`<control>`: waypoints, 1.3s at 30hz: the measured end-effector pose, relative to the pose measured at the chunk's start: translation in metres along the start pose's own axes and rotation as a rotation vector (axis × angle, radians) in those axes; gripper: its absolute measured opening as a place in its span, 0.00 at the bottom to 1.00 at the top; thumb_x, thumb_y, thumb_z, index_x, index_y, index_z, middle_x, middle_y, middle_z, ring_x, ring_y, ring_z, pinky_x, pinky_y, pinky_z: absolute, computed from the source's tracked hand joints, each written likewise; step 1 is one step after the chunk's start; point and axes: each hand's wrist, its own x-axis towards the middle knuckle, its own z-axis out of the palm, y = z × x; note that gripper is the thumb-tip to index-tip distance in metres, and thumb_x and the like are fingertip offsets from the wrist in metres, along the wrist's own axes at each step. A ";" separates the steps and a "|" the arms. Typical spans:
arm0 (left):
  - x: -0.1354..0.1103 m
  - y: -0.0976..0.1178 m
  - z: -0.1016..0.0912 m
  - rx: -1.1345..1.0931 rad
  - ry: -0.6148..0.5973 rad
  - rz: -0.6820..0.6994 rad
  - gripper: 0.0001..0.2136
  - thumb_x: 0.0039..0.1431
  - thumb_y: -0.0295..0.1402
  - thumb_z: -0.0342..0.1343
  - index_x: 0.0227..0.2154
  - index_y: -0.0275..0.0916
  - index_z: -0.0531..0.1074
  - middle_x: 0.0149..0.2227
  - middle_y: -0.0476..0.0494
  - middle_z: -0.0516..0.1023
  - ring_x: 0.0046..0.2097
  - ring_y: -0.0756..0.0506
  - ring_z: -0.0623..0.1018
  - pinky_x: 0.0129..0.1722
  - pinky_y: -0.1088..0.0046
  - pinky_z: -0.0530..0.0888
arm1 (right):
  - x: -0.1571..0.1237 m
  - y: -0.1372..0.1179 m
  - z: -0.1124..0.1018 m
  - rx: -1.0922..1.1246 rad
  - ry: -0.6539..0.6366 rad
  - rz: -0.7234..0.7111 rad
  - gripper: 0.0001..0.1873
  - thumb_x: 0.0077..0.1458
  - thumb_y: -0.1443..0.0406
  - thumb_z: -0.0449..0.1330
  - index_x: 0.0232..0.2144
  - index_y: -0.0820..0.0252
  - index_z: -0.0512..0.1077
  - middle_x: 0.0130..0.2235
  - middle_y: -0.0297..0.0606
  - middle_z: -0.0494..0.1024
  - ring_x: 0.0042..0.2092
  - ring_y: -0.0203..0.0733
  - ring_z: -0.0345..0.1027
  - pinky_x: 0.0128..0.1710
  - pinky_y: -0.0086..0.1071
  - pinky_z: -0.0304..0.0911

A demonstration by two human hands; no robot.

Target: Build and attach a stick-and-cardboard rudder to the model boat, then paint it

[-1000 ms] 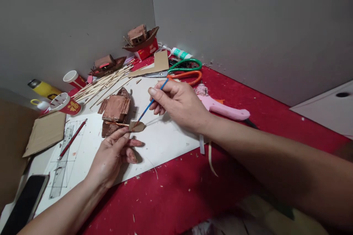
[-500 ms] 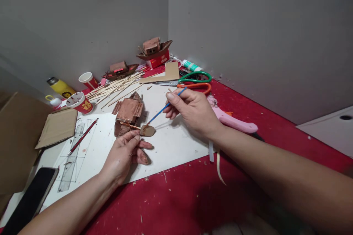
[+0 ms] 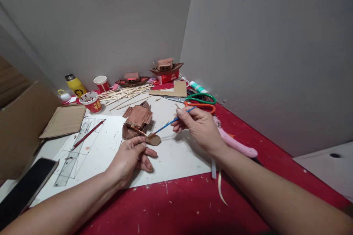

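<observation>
Between thumb and fingertips, my left hand [image 3: 131, 156] pinches the edge of a small brown cardboard piece [image 3: 153, 140] with cut corners. My right hand [image 3: 202, 128] grips a thin blue-handled paintbrush [image 3: 169, 122], its tip at the darkened, wet-looking end of that piece. A short light stick end [image 3: 177, 106] pokes up by my right thumb; whether it is held there I cannot tell. Just beyond my left hand sits a brown-painted model boat [image 3: 139, 115] with a ridged roof and a stick on its near side. Brown stains mark my left fingers.
Thin wooden sticks [image 3: 129, 91] lie behind, near two finished model boats, one on a red box [image 3: 168, 77]. Green-and-orange-handled scissors [image 3: 202, 98] and a pink-handled tool [image 3: 238, 144] are at right. A paint-stained paper cup [image 3: 92, 102], pencil [image 3: 88, 134], ruler [image 3: 68, 161] and phone [image 3: 29, 191] are left.
The camera view has tilted and shifted, so the whole scene sits lower and most of it further right. Both hands keep their grips, and the brush tip stays at the cardboard piece.
</observation>
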 end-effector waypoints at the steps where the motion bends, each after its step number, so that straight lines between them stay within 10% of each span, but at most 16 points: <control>1: 0.000 0.000 0.000 -0.004 -0.001 0.002 0.05 0.64 0.25 0.48 0.42 0.34 0.65 0.27 0.40 0.80 0.15 0.52 0.72 0.18 0.73 0.75 | -0.001 0.000 0.001 -0.009 -0.013 0.004 0.23 0.49 0.47 0.66 0.23 0.61 0.71 0.21 0.35 0.77 0.21 0.34 0.71 0.20 0.26 0.68; 39: -0.001 -0.001 -0.001 0.001 -0.034 -0.032 0.06 0.66 0.23 0.45 0.43 0.33 0.63 0.28 0.41 0.79 0.15 0.53 0.71 0.18 0.75 0.74 | -0.001 -0.004 -0.005 -0.057 -0.004 -0.041 0.22 0.48 0.47 0.67 0.24 0.60 0.72 0.21 0.35 0.78 0.21 0.35 0.72 0.22 0.27 0.71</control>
